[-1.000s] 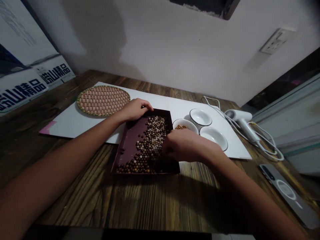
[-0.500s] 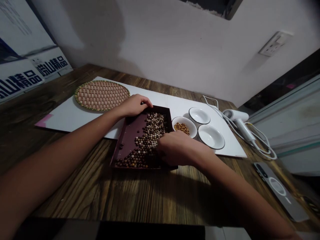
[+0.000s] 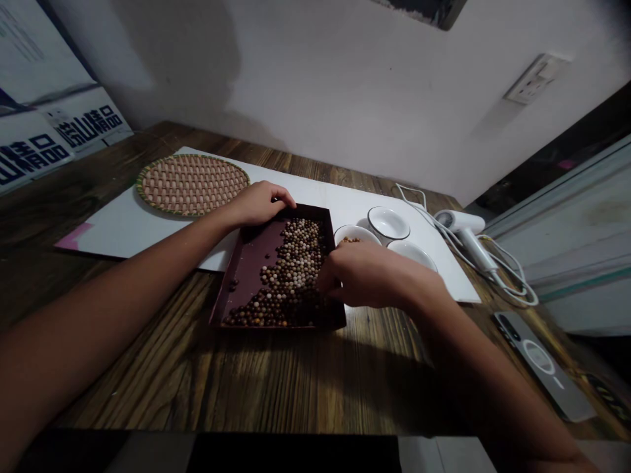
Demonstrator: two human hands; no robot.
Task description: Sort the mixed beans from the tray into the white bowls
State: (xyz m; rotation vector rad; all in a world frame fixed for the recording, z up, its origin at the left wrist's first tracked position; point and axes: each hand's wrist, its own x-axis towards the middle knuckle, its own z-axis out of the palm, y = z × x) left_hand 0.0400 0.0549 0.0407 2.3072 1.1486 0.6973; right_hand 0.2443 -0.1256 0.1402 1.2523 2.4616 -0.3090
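A dark maroon shallow box [image 3: 251,263] lies at the middle of the table, with many round beads [image 3: 296,263] in brown, tan and cream heaped along its right and near sides. My left hand [image 3: 266,202] grips the box's far left edge, thumb and fingers closed over the rim. Over the right wall of the box is my right hand [image 3: 365,272], its fingers curled together and pointing down at the beads; what they hold is hidden. Just behind that hand stands a white bowl [image 3: 367,235] with golden-brown beads [image 3: 351,240], partly covered by the hand.
Two more white bowls, a far one [image 3: 389,223] and a near one [image 3: 417,253], share the white board [image 3: 315,190]. A woven round tray [image 3: 192,185] lies at left. Right of the board are a white hair dryer [image 3: 468,236] with its cord and a grey phone [image 3: 542,368].
My right hand has risen slightly and shifted right toward the box's right wall, covering more of the bowls. My left hand stays on the box edge. The whole view has shifted a little.
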